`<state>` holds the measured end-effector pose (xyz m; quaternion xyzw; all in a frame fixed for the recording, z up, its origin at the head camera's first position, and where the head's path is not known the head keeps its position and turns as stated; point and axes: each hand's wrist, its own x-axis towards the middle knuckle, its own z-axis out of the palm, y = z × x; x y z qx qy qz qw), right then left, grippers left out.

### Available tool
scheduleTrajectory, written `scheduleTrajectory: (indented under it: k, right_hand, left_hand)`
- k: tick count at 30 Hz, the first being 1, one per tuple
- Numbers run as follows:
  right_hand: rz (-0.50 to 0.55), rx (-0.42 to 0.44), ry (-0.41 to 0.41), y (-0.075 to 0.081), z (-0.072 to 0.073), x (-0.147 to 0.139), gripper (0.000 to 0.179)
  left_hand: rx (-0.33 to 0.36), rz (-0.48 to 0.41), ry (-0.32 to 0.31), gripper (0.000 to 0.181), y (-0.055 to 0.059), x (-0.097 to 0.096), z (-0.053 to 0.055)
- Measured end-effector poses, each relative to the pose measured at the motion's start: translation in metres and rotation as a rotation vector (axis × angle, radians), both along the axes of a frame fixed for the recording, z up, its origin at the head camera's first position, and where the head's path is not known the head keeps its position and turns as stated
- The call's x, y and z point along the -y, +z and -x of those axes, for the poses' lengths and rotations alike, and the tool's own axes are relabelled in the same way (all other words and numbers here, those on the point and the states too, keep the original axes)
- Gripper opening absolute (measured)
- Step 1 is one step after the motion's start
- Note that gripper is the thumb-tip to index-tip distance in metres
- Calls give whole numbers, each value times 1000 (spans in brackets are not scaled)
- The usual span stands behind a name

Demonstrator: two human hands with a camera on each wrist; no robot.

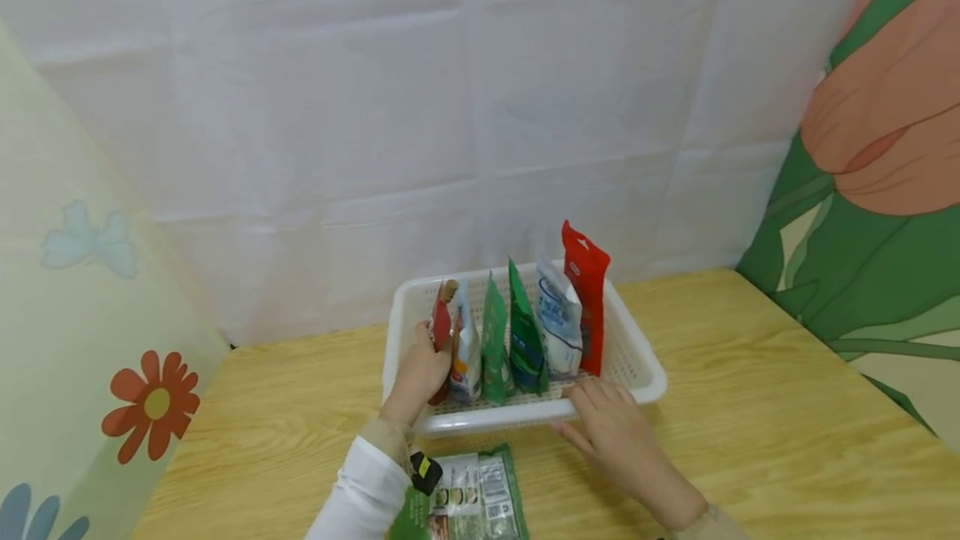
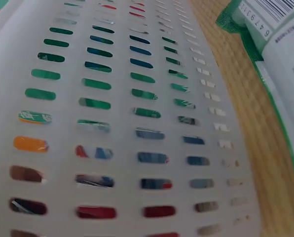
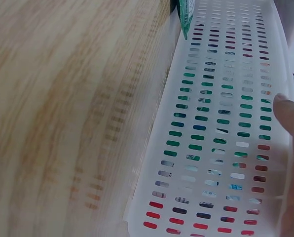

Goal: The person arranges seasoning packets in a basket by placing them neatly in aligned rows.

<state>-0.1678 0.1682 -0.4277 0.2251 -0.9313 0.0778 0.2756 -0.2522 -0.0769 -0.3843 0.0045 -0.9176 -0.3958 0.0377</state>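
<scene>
A white perforated plastic basket [image 1: 517,417] holds several snack-style bags standing in a row. At its left end my left hand [image 1: 422,369] reaches inside and grips a red packet [image 1: 441,319]; part of the packet is hidden behind the hand. Beside it stand a white-and-blue bag [image 1: 467,357], a light green bag [image 1: 493,344], a darker green bag [image 1: 527,340], a pale blue bag [image 1: 558,319] and a tall red bag [image 1: 588,290]. My right hand [image 1: 618,432] holds the front rim, fingers over the top and thumb [image 3: 284,111] against the outer wall.
A green-and-white printed bag [image 1: 480,494] lies flat on the wooden table [image 1: 300,423] in front of the basket, partly under my left sleeve [image 1: 367,482]. A white cloth [image 1: 360,148] hangs behind, with painted panels at both sides.
</scene>
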Motion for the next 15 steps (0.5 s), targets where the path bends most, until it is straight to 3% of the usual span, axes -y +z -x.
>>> scheduleTrajectory:
  k: [6, 10, 15]
  right_hand:
    - [9, -16, 2, 1, 0, -1, 35]
    - [-2, -6, 0, 1, 0, -1, 36]
    - [-8, -4, 0, 0, 1, 0, 37]
  left_hand:
    - [-43, 44, 43, 70, 18, -7, -8]
    - [-130, 98, 50, 64, 25, -10, -12]
    - [-206, 143, 54, 49, 24, -10, -13]
